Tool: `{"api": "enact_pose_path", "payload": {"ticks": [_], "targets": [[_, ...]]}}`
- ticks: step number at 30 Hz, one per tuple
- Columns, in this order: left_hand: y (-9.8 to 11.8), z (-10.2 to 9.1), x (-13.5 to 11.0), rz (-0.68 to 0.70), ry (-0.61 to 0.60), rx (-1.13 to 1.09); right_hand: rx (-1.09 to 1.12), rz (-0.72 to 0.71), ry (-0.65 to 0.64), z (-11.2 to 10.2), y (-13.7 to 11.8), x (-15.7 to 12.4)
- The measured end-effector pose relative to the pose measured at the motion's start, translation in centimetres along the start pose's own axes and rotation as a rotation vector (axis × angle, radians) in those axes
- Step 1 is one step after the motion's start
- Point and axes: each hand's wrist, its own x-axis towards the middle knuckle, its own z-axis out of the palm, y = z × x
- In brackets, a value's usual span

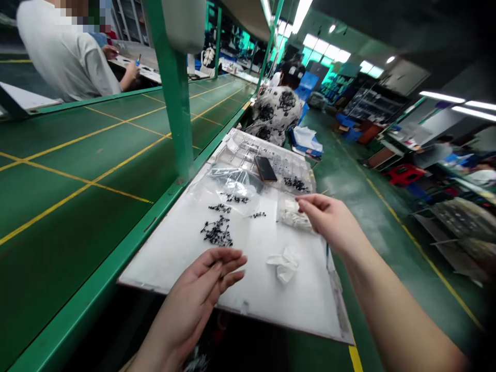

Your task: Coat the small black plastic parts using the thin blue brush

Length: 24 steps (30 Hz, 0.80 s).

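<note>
My left hand (207, 284) is over the front of the white table board (256, 289), its thumb pressed against the curled fingers. Whatever it may hold is too small to make out. Just beyond it lies a loose pile of small black parts with thin stems (217, 231). My right hand (327, 217) makes a pinch above a clear bag of whitish pieces (294, 214). A tiny dark spot shows at its fingertips, too small to name. Between the hands, nearer the front edge, lies a crumpled white tissue (284, 264).
A clear plastic bag (232, 186) and a phone (265, 169) lie farther back, near more black parts (295, 183). On the left runs a green conveyor belt (96, 155) with a green post (176, 103). One person (277, 106) sits ahead; another (70, 57) works across the belt.
</note>
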Motion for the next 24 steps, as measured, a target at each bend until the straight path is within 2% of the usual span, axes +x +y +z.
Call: {"api": "enact_pose_path", "payload": {"ticks": [1, 2, 4, 7, 11, 15, 17, 20, 22, 24], "targets": [[-0.1, 0.5, -0.1, 0.012, -0.036, -0.035, -0.032, -0.006, -0.057, 0.8, -1.2, -2.6], [-0.2, 1.0, -0.2, 0.013, -0.070, -0.073, -0.120, -0.080, -0.125, 1.6, -2.3, -5.1], [-0.4, 2.1, -0.7, 0.006, -0.126, -0.116, -0.130, -0.240, -0.216, 3.4, -4.1, -9.4], [-0.9, 3.4, -1.8, -0.038, -0.162, -0.095, -0.003, -0.333, -0.218, 5.6, -5.0, -13.3], [-1.5, 4.2, -3.2, -0.065, -0.198, -0.072, 0.063, -0.376, -0.133, 6.4, -4.3, -14.6], [-1.9, 3.5, -3.4, -0.059, -0.247, 0.023, 0.063, -0.387, -0.117, 4.7, -3.8, -14.7], [-1.8, 2.7, -3.2, 0.047, -0.228, 0.178, -0.003, -0.409, -0.108, 3.5, -3.8, -14.8], [-1.2, 1.8, -3.0, 0.237, -0.197, 0.610, -0.150, -0.505, -0.116, 2.1, -3.8, -15.0], [-0.8, 1.9, -3.1, 0.322, -0.304, 0.860, -0.223, -0.543, -0.178, 1.4, -3.9, -15.1], [-0.6, 2.4, -3.3, 0.346, -0.458, 0.966, -0.263, -0.551, -0.247, 1.0, -4.0, -15.3]]}}
